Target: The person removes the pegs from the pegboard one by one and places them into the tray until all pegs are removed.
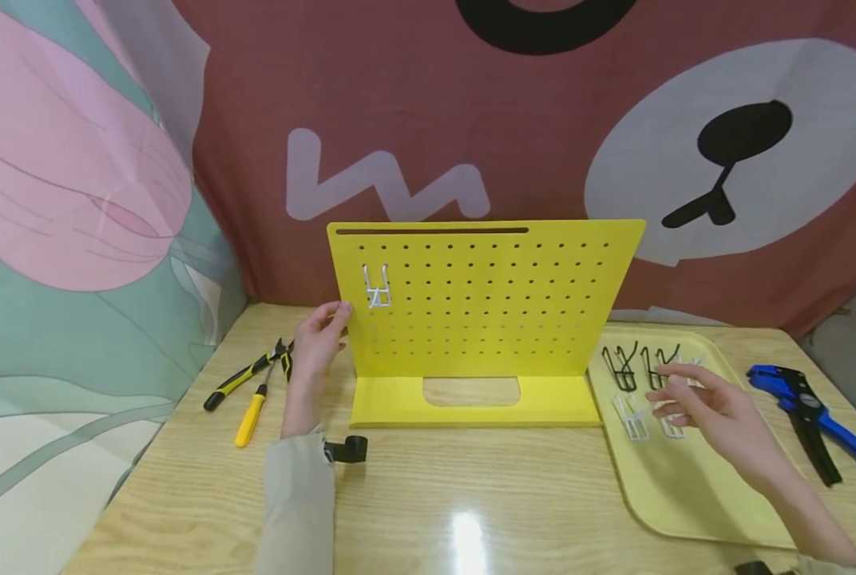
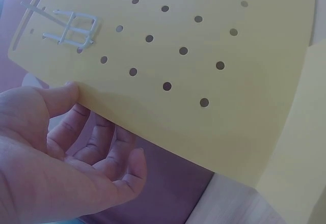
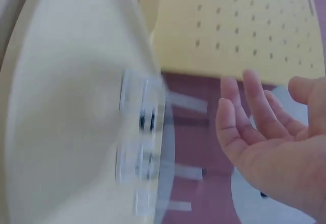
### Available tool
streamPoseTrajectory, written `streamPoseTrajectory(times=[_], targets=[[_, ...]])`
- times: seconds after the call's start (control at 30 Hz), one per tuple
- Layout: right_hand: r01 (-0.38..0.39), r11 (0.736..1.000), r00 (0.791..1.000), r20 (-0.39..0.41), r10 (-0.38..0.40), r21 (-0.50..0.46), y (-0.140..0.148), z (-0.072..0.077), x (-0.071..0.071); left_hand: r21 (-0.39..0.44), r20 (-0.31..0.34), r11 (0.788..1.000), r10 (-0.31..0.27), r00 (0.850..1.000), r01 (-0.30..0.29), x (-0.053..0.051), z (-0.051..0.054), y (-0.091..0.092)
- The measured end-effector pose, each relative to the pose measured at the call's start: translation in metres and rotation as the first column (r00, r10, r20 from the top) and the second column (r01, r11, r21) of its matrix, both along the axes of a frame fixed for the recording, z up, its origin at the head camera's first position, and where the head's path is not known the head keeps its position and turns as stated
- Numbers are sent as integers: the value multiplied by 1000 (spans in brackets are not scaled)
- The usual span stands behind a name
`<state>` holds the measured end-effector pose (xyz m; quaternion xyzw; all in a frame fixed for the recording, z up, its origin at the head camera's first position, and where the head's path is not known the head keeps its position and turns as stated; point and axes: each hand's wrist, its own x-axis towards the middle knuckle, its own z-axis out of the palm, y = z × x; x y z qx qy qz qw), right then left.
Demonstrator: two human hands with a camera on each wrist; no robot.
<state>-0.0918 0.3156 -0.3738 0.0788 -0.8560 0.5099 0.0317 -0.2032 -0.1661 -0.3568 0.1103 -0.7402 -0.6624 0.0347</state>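
Note:
A yellow pegboard (image 1: 471, 311) stands upright on its base, with one white wire hook (image 1: 378, 289) hanging at its upper left. My left hand (image 1: 320, 339) holds the board's left edge, thumb on the front and fingers behind it; the left wrist view shows this hand (image 2: 76, 147) close up. Over the tray (image 1: 701, 503) on the right, my right hand (image 1: 715, 415) hovers with loosely bent fingers and nothing in them. Black wire hooks (image 1: 620, 369) and white wire hooks (image 1: 632, 419) lie in the tray, partly hidden by that hand. The hooks look blurred in the right wrist view.
Left of the board lie yellow-and-black pliers (image 1: 241, 383) and a screwdriver with a yellow handle (image 1: 251, 419). A blue-and-black wire stripper (image 1: 809, 407) lies right of the tray. A patterned curtain (image 1: 428, 104) hangs behind the wooden table (image 1: 414, 495).

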Motion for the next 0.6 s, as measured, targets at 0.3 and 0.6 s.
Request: streamPoseTrajectory(times=[0.3,0.6], targets=[[48,924,980,-162,-117,-379,-84,-6,-20,2,8,1000,-2,1000,2,3,-2,-3],[49,871,979,-148,-138,-489,-161,0,-50,18,-7,1000,-5,1000,5,-1,0,-1]])
